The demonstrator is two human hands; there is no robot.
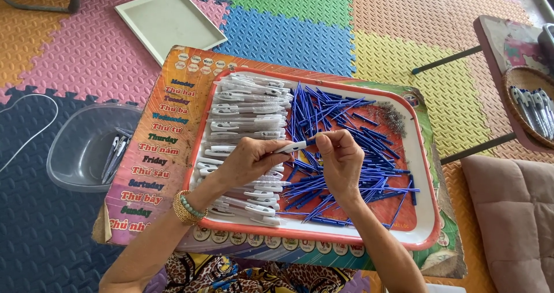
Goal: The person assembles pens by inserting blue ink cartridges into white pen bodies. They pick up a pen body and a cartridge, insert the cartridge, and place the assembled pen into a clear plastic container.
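Note:
My left hand (249, 161) grips a clear white pen barrel (291, 147) above a white tray with an orange rim (323, 235). My right hand (340, 157) pinches a blue pen part (313, 138) at the barrel's right end. Both hands hover over the tray's middle. White pen barrels (248, 105) lie stacked in the tray's left half. Blue refills and pen parts (340, 120) are heaped in its right half. A small pile of metal springs (394, 118) sits at the tray's far right. A gold and green bracelet is on my left wrist.
The tray rests on a colourful low board (156, 148) over foam floor mats. A clear plastic tub (86, 148) with several finished pens lies to the left. A white flat tray (167, 19) lies at the back. A woven basket of pens (531, 102) stands on a small table at right.

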